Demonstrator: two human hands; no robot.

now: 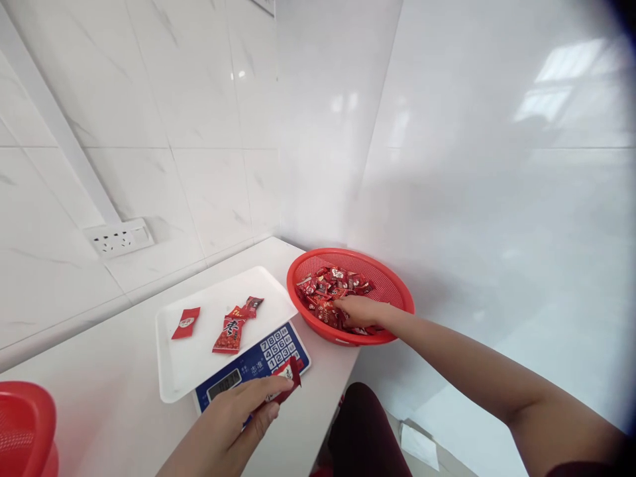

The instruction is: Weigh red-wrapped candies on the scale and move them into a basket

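Note:
My left hand [238, 417] pinches a red snack packet [287, 381] between thumb and fingers, just above the near edge of a blue digital scale [248, 368]. Several red packets [229, 333] lie on the white weighing tray [199, 371] on top of that scale, one of them [186, 323] apart at the left. My right hand [360, 311] reaches down into a red plastic basket [402, 298] holding a heap of small red packets [328, 281]. Its fingertips are sunk among the packets, so whether they grip one is hidden.
Part of a second red basket [30, 404] shows at the left edge of the white table [114, 371]. Tiled walls meet behind the table, with a power socket [119, 237] on the left one. My leg [365, 430] is below the table's right edge.

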